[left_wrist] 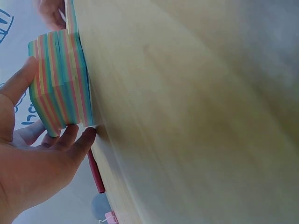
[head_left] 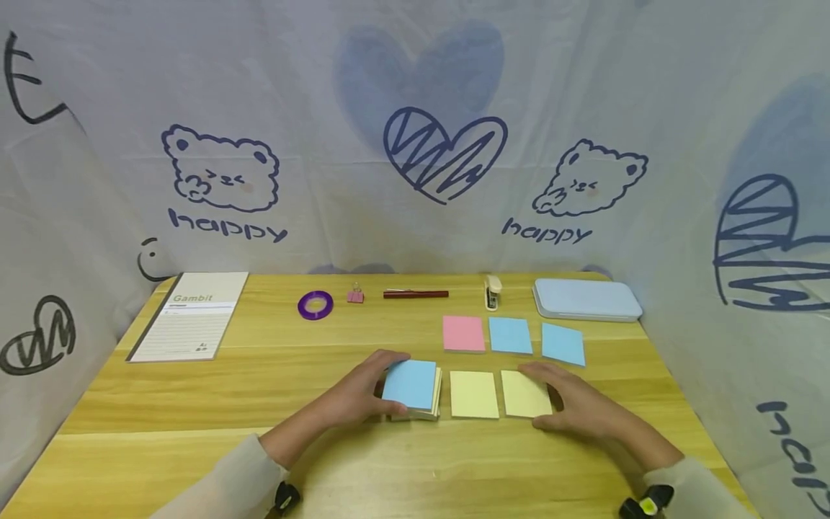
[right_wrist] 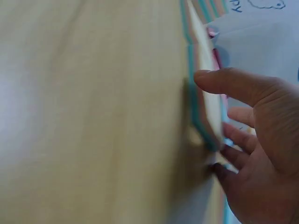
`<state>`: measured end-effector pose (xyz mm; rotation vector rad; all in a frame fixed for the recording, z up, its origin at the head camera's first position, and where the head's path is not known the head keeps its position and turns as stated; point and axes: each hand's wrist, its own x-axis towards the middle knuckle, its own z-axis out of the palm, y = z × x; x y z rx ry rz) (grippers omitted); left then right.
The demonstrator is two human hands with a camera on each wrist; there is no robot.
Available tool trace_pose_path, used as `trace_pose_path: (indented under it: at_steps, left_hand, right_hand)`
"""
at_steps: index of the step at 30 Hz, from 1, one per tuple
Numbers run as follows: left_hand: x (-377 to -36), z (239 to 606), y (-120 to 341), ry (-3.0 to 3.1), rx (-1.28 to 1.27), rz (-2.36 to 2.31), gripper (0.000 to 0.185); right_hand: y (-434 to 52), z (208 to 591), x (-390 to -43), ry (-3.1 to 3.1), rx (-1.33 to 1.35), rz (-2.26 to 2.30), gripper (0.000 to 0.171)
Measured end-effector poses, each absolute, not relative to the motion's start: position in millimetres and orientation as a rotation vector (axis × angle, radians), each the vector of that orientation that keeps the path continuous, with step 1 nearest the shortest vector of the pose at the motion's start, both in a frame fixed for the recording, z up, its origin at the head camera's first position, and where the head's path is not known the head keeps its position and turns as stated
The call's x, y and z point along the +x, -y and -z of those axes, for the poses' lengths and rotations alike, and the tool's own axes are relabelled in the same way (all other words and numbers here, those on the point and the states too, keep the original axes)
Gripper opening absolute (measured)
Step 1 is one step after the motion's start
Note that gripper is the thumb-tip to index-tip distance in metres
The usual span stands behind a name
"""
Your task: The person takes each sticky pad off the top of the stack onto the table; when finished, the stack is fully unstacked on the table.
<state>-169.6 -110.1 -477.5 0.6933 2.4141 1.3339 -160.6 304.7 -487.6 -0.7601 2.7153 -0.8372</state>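
A tall stack of sticky note pads (left_wrist: 58, 79) with striped coloured edges stands near the middle of the table, a blue pad (head_left: 411, 384) on top. My left hand (head_left: 359, 389) grips this stack from its left side, thumb on the near edge and fingers round the far one. At the right end of the front row lies a yellow sticky note pad (head_left: 524, 395). Thumb and fingers of my right hand (head_left: 577, 404) hold it at its near and far edges; the right wrist view shows the thumb on its side. Between the hands lies another yellow pad (head_left: 474, 395).
Behind are a pink pad (head_left: 463, 334) and two blue pads (head_left: 510, 336). Along the back lie a notebook (head_left: 191, 317), purple tape roll (head_left: 315, 305), pink binder clip (head_left: 355, 295), dark red pen (head_left: 416, 294), stapler (head_left: 493, 293) and light blue case (head_left: 586, 300). Printed cloth (head_left: 324, 187) encloses the table.
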Motion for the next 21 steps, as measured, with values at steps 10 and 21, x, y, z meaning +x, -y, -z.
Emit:
trace_pose_path:
  at_steps: [10, 21]
  left_hand:
    - [-169.3, 476.0, 110.8, -2.375, 0.687, -1.357, 0.085]
    - [-173.5, 478.8, 117.8, -2.249, 0.636, -1.402, 0.096]
  right_hand:
    - [-254.9, 459.7, -171.2, -2.674, -0.814, 0.903, 0.087]
    - [-169.3, 459.9, -178.0, -2.525, -0.872, 1.009, 0.093]
